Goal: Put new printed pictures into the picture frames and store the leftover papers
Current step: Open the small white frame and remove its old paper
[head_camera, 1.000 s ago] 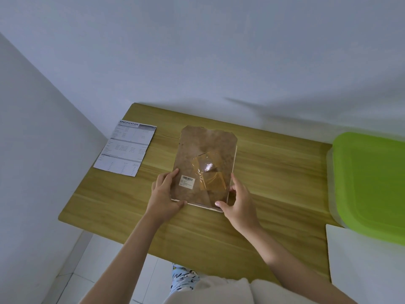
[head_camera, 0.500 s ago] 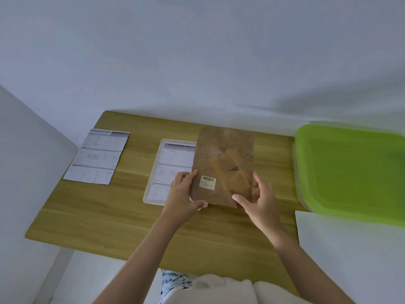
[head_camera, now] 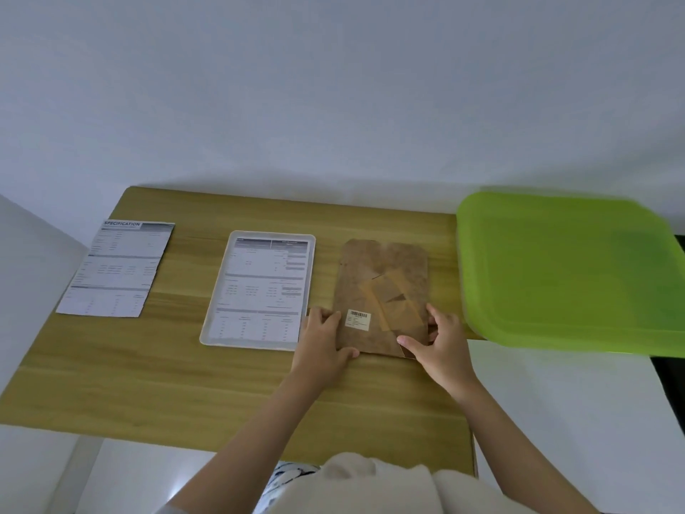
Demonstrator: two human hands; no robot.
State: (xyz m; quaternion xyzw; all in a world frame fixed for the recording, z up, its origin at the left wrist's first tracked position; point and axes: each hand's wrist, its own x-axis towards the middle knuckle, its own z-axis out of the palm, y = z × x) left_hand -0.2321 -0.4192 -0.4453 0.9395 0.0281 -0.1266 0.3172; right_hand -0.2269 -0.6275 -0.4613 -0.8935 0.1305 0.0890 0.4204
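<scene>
A brown frame backing board (head_camera: 381,291) with a barcode sticker and a folded stand lies on the wooden table (head_camera: 148,365). My left hand (head_camera: 321,346) pinches its near left corner, and my right hand (head_camera: 441,346) pinches its near right corner. Left of the board a white picture frame (head_camera: 259,291) lies face down with a printed sheet inside it. A loose printed sheet headed SPECIFICATION (head_camera: 118,268) lies at the table's far left.
A container with a green lid (head_camera: 567,272) stands at the table's right end. A white surface (head_camera: 574,421) adjoins the table on the right. White walls run along the back and left edges.
Both hands lifted the backing board off the frame and carried it right, down onto the table beside the frame. The printed sheet inside the frame is now uncovered.
</scene>
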